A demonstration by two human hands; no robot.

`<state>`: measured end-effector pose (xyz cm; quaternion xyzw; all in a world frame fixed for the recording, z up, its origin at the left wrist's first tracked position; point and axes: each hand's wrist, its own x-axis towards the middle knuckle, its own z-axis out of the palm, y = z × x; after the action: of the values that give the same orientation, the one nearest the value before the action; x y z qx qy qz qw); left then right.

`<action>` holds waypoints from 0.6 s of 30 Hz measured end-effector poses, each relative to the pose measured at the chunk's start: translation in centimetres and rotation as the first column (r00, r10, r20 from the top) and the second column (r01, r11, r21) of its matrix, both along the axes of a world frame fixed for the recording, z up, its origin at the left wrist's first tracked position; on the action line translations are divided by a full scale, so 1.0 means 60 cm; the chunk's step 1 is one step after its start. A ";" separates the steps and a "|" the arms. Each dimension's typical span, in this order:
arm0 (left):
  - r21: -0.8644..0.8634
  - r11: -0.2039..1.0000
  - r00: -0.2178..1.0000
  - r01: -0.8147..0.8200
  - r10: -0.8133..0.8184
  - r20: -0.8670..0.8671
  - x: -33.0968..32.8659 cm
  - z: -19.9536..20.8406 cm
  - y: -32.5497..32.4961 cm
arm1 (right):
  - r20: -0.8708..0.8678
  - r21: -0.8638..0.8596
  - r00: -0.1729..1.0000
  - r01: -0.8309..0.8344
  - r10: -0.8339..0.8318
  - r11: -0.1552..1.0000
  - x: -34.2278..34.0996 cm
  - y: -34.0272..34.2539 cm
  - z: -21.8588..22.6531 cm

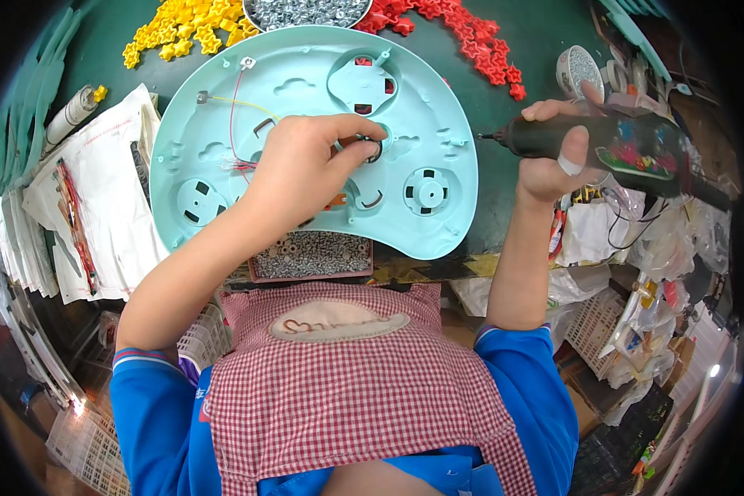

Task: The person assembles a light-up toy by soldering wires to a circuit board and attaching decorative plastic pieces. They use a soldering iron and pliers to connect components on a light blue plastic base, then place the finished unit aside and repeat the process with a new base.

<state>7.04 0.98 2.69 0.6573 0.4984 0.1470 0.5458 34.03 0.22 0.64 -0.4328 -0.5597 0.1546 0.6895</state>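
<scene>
Turquoise shell [314, 62] lies on the green table [546, 37]. The left hand [316, 155] pinches a small dark part [374, 150] at the shell's middle; the right hand [548, 172] grips a dark electric screwdriver [624, 140] on the right.

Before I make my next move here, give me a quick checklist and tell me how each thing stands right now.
1. Power screwdriver gripped in the right hand: ok.
2. Driver bit away from the left hand: ok, it is by the shell's right edge.
3. Turquoise shell lying with its hollow inside up: ok, posts and wires show.
4. Small dark part at the left fingertips fully seated: cannot tell, the fingers cover much of it.
5. Wires free of the left forearm: cannot tell, the bundle runs close beside it.
6. Tray of small metal parts in front of you: ok, well filled.
</scene>
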 end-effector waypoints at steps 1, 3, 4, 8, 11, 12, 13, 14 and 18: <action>0.200 0.980 1.000 0.011 -0.012 0.007 0.005 -0.022 0.003 | 0.018 0.011 1.000 0.008 -0.008 1.000 0.008 0.004 -0.010; 0.486 0.870 0.997 0.081 -0.079 -0.024 0.000 -0.043 0.007 | 0.039 -0.005 0.999 -0.014 0.014 1.000 0.014 0.005 -0.013; 0.611 0.784 0.993 0.111 -0.106 -0.045 -0.004 -0.048 0.009 | 0.013 0.041 1.000 0.006 -0.006 0.999 0.010 0.003 -0.008; 0.818 0.506 0.960 0.273 -0.193 -0.201 -0.021 -0.046 0.021 | -0.221 0.246 0.942 -0.196 0.252 0.949 0.021 -0.017 0.024; 0.887 0.366 0.958 0.281 -0.165 -0.235 -0.009 -0.044 0.027 | -0.298 0.242 0.881 -0.302 0.367 0.922 -0.026 -0.052 0.095; 0.875 0.392 0.958 0.284 -0.142 -0.248 -0.002 -0.044 0.024 | -0.284 0.225 0.871 -0.347 0.402 0.911 -0.035 -0.056 0.097; 0.862 0.417 0.958 0.287 -0.121 -0.260 0.004 -0.044 0.019 | -0.270 0.209 0.859 -0.389 0.435 0.897 -0.044 -0.059 0.099; 0.849 0.443 0.957 0.288 -0.102 -0.272 0.009 -0.044 0.016 | -0.260 0.203 0.849 -0.417 0.460 0.886 -0.057 -0.060 0.094; 0.857 0.488 0.986 0.164 -0.052 -0.159 0.007 -0.069 0.019 | -0.247 0.152 0.828 -0.480 0.503 0.864 -0.088 -0.052 0.071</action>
<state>7.46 2.11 -1.45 0.8792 0.3444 0.3059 0.1216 28.75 -2.92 4.93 -0.2190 -0.5557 0.3625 0.7154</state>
